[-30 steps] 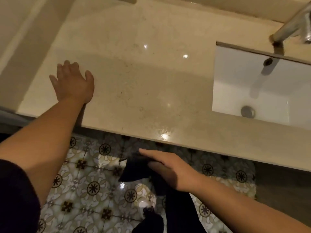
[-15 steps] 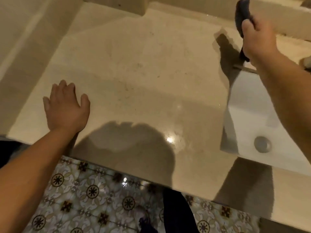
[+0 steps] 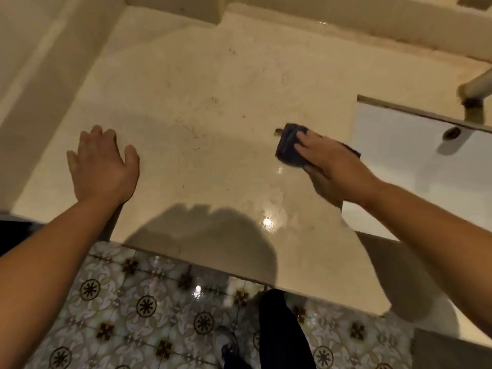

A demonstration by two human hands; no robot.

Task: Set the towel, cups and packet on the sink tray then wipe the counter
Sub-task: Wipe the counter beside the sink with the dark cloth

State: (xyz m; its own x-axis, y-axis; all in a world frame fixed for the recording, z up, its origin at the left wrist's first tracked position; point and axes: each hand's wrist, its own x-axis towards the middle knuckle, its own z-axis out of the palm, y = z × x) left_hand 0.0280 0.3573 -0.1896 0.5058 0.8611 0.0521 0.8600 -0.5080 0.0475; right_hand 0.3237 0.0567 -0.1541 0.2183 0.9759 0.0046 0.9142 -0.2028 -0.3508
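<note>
A dark folded cloth (image 3: 288, 145) lies flat on the beige stone counter (image 3: 202, 107), just left of the sink. My right hand (image 3: 330, 166) presses down on it, fingers spread over the cloth and gripping it. My left hand (image 3: 102, 163) rests flat on the counter near its front left edge, fingers apart, holding nothing. No cups, packet or tray are in view.
A white undermount sink (image 3: 426, 166) sits at the right, with a metal faucet (image 3: 476, 87) above its back rim. A raised ledge (image 3: 346, 25) runs along the back wall. Patterned floor tiles (image 3: 133, 315) and my dark trouser leg (image 3: 282, 334) show below the counter edge.
My right hand brought the dark cloth up from below the counter, over the sink's back corner, then down onto the counter left of the sink. The left hand stayed flat in place.
</note>
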